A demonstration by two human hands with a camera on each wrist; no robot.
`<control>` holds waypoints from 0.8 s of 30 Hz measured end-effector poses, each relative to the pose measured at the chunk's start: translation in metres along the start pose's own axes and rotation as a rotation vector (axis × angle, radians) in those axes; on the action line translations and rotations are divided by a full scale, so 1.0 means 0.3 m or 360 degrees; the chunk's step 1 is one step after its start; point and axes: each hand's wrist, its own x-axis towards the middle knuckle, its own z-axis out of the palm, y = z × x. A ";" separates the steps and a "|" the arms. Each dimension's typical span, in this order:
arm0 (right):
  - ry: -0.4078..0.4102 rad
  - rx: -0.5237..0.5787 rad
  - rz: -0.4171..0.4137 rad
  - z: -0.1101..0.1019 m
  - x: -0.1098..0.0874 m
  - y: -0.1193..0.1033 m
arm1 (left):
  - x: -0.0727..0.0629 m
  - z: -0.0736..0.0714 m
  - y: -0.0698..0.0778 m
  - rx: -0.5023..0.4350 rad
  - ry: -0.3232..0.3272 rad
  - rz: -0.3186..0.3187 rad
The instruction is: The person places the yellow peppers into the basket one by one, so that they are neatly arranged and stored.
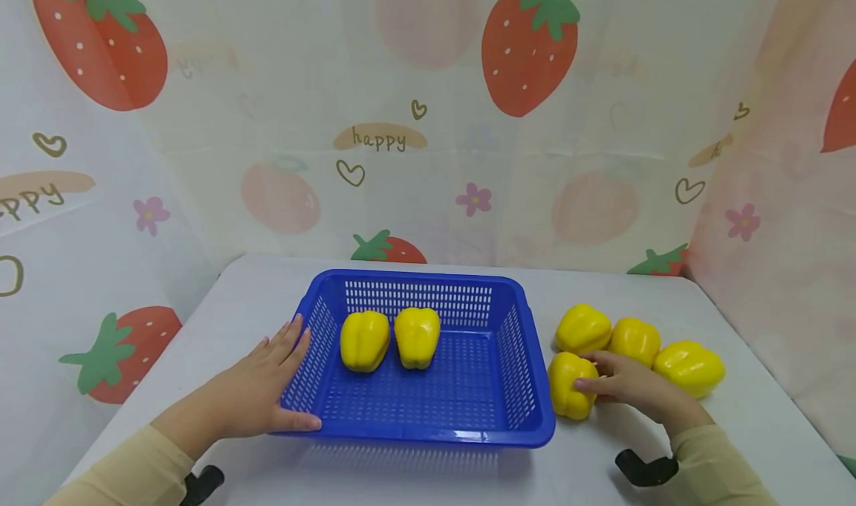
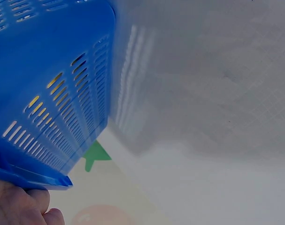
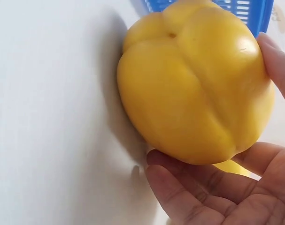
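My right hand (image 1: 628,381) holds a yellow bell pepper (image 1: 570,391) just outside the basket's right side. Up close in the right wrist view, the thumb lies along one side of this pepper (image 3: 194,84) and the fingers along the other, with white table beside it. My left hand (image 1: 267,383) rests on the left side of a blue plastic basket (image 1: 428,435), fingers spread over its rim and the thumb on the front corner. Inside the basket, two yellow bell peppers stand side by side, a left one (image 1: 364,342) and a right one (image 1: 417,339).
Three more yellow bell peppers lie on the white table (image 1: 709,446) around my right hand: one at the back (image 1: 583,329), one in the middle (image 1: 635,340) and one at the right (image 1: 690,368). A strawberry-print curtain (image 1: 441,194) surrounds the table.
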 end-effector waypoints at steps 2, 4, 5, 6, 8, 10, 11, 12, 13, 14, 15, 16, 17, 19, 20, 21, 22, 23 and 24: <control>-0.0008 -0.0007 -0.0021 0.002 -0.002 -0.005 | -0.001 0.000 0.001 -0.0002 -0.0007 -0.0003; -0.0014 -0.0010 -0.0031 0.005 -0.005 -0.010 | -0.003 -0.001 0.002 -0.0002 -0.0016 -0.0007; -0.0019 -0.0011 -0.0039 0.006 -0.007 -0.011 | -0.004 -0.001 0.003 -0.0004 -0.0021 -0.0009; -0.0019 -0.0004 -0.0034 0.007 -0.007 -0.012 | -0.005 -0.001 0.004 -0.0007 -0.0027 -0.0011; -0.0013 0.0008 -0.0024 0.009 -0.010 -0.013 | -0.006 -0.002 0.006 -0.0014 -0.0028 -0.0012; -0.0014 0.0025 -0.0024 0.010 -0.010 -0.011 | -0.007 -0.003 0.007 -0.0017 -0.0023 -0.0009; -0.0015 0.0028 -0.0033 0.010 -0.010 -0.009 | -0.007 -0.004 0.007 -0.0016 -0.0018 -0.0006; -0.0012 0.0032 -0.0036 0.009 -0.010 -0.007 | -0.007 -0.004 0.007 -0.0016 -0.0016 -0.0004; -0.0013 0.0032 -0.0049 0.009 -0.009 -0.006 | -0.006 -0.003 0.006 -0.0013 -0.0012 -0.0002; -0.0013 0.0028 -0.0061 0.008 -0.009 -0.004 | -0.005 -0.003 0.004 -0.0008 -0.0008 -0.0001; -0.0012 0.0035 -0.0068 0.008 -0.009 -0.004 | -0.005 -0.002 0.003 -0.0008 -0.0008 0.0000; -0.0008 0.0039 -0.0071 0.007 -0.008 -0.004 | -0.003 -0.002 0.001 -0.0005 -0.0009 0.0000; -0.0006 0.0039 -0.0073 0.007 -0.007 -0.003 | -0.002 0.000 -0.002 -0.0001 -0.0010 -0.0005; 0.0001 0.0037 -0.0067 0.008 -0.005 -0.004 | 0.001 0.002 -0.005 0.0004 -0.0013 -0.0013; 0.0004 0.0038 -0.0062 0.009 -0.005 -0.005 | 0.001 0.003 -0.006 0.0002 -0.0015 -0.0013; 0.0007 0.0043 -0.0055 0.009 -0.005 -0.006 | 0.002 0.004 -0.007 -0.0002 -0.0017 -0.0013; 0.0011 0.0043 -0.0048 0.010 -0.004 -0.006 | 0.003 0.005 -0.008 -0.0001 -0.0016 -0.0015; 0.0012 0.0047 -0.0046 0.010 -0.004 -0.006 | 0.003 0.006 -0.008 0.0000 -0.0016 -0.0016; 0.0013 0.0051 -0.0045 0.011 -0.005 -0.006 | 0.003 0.006 -0.008 0.0000 -0.0017 -0.0012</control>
